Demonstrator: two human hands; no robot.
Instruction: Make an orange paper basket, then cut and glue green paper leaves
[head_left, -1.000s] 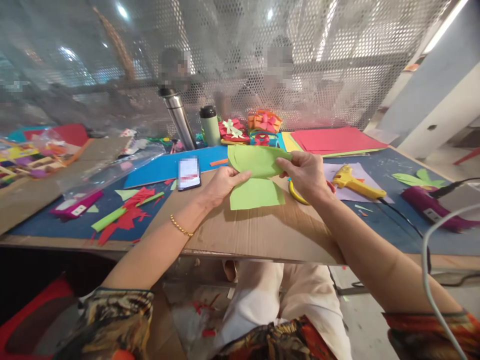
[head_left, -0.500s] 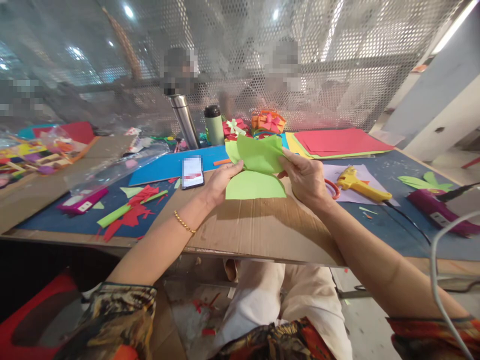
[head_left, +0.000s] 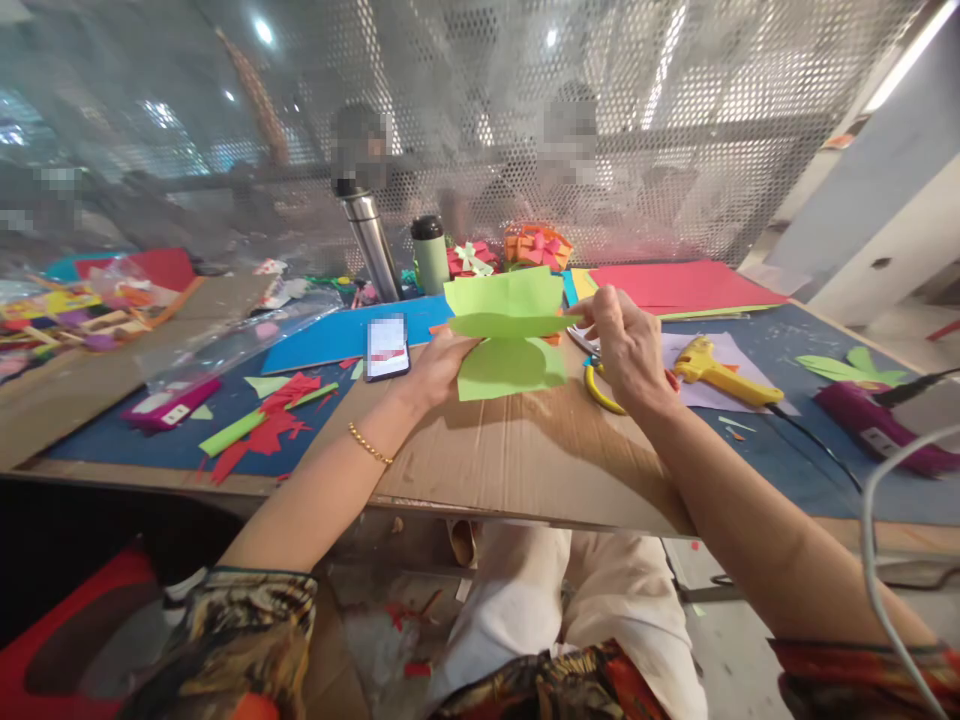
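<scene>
Creased lime-green paper (head_left: 508, 327) spans between both hands (head_left: 632, 352).

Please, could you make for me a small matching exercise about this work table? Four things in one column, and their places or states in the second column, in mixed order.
Column 1
1. Green paper in the middle
2. Phone
3. Glue gun
4. Metal flask

Column 2
A. Yellow, on a pale purple sheet
B. Silver, just left of a pale green bottle
C. Held between the left hand and the right hand
D. Face up, with a bright screen

Right pairs: 1-C, 2-D, 3-A, 4-B
</scene>
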